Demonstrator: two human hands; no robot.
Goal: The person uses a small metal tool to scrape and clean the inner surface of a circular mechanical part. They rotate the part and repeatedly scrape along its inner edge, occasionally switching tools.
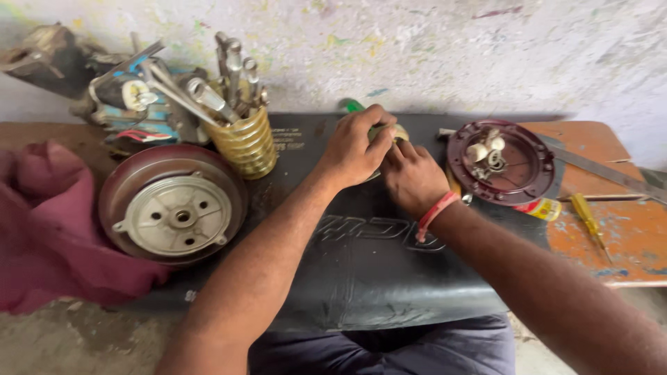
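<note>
One black mat, paint-flecked wall

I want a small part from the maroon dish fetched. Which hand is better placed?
Probably the right hand: it lies next to the maroon dish. The left hand sits farther away, wrapped over the small green-tipped piece both hands touch.

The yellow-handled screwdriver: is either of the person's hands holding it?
No. The yellow-handled screwdriver lies alone on the orange table, apart from the right hand.
</note>
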